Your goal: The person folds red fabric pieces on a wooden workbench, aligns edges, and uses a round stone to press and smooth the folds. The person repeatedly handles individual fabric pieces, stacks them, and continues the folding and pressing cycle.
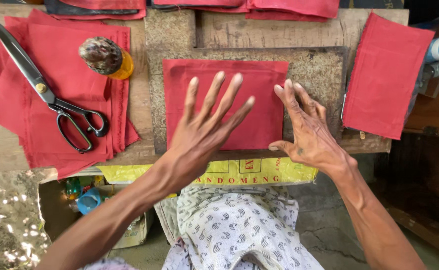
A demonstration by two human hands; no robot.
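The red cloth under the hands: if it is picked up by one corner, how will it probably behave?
The red cloth lies thin and flat, so it would likely hang limp and feel light. The right hand rests on its edge, perhaps because it slides easily.

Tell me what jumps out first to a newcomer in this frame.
All the red cloth: one red square lies flat mid-table under both spread hands, the left hand over its middle and the right hand at its right edge. A fanned pile of red pieces lies at the left, with black-handled scissors and an amber bottle on it. Another red piece lies at the right.
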